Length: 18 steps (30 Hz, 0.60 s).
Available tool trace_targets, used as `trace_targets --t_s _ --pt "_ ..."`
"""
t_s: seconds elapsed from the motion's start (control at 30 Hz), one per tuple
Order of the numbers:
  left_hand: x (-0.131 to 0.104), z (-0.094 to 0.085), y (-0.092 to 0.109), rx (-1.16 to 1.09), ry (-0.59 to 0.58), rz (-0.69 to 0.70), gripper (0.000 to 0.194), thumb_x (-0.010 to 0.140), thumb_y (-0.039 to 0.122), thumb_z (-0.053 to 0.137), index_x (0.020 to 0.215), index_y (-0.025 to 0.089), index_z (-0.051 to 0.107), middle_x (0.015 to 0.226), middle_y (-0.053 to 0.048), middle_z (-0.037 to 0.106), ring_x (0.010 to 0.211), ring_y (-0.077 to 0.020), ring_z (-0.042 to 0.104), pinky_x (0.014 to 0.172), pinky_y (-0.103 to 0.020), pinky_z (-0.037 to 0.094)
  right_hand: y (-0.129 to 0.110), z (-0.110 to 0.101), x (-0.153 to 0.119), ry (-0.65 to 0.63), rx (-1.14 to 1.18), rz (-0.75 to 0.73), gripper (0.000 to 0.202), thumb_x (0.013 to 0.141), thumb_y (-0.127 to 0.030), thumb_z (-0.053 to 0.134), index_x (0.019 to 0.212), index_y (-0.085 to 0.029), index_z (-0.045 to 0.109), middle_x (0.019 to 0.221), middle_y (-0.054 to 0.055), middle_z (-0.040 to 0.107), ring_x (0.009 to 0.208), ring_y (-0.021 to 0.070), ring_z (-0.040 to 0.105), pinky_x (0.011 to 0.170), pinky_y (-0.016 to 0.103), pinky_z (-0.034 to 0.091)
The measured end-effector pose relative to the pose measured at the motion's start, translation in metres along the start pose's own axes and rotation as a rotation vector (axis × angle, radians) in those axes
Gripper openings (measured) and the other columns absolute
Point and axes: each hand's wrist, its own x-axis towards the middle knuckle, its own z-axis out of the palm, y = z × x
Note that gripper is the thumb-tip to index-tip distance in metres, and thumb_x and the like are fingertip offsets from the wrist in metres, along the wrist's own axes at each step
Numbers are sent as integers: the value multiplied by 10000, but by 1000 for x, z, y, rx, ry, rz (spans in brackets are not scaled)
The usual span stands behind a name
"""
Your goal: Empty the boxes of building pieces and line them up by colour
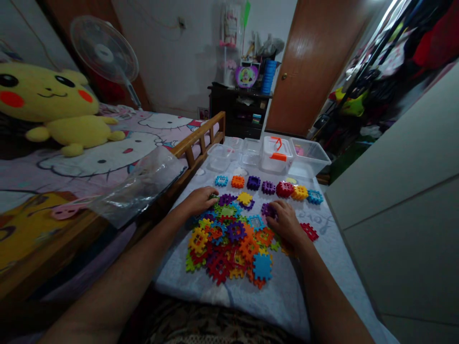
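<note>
A heap of plastic interlocking tiles with notched edges lies on the cloth-covered table [193, 294], among them a blue tile [262, 266], a yellow tile [198, 240] and a red tile [218, 266]. At the heap's far left edge, my left hand [201, 201] has its fingers closed around a small green tile [214, 196], mostly hidden. To the right of the heap, my right hand [286, 219] grips a purple tile [267, 209] at its fingertips. A loose red tile [309, 231] rests just beyond that wrist.
Behind the heap runs a row of stacked tiles, from a light-blue stack [221, 180] to a red one [285, 189]. Clear plastic boxes [310, 156] and a lidded box [275, 160] stand farther back. A wooden bed rail [195, 141] borders the left; a white cabinet [401, 191] the right.
</note>
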Motion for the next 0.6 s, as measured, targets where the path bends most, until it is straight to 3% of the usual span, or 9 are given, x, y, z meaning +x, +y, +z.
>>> trace_targets --t_s 0.23,0.37,0.47,0.6 --pt "7 1 3 126 -42 73 318 845 393 509 998 236 739 1086 -100 739 1034 -293 665 939 -367 471 -2 -1 0 -34 -9 1 347 844 -272 610 1172 -172 661 1199 142 640 1098 297 565 959 417 423" --pt "18 7 13 108 -93 100 272 784 307 585 994 219 735 1098 -115 734 1055 -311 656 946 -383 466 -3 -1 1 -41 -4 4 320 848 -268 603 1150 -182 666 1185 130 644 1088 286 566 959 409 421" --pt "26 14 16 74 -142 70 273 691 235 639 947 218 729 1012 -97 742 975 -298 665 874 -359 481 -2 -1 1 -50 0 10 320 841 -258 606 1146 -180 668 1174 131 647 1074 280 571 956 410 425" --pt "33 17 12 22 -166 35 326 673 232 621 986 204 709 833 -49 721 776 -236 663 703 -300 486 0 1 2 -34 -1 14 312 840 -249 603 1136 -184 675 1169 131 652 1072 276 575 963 416 431"
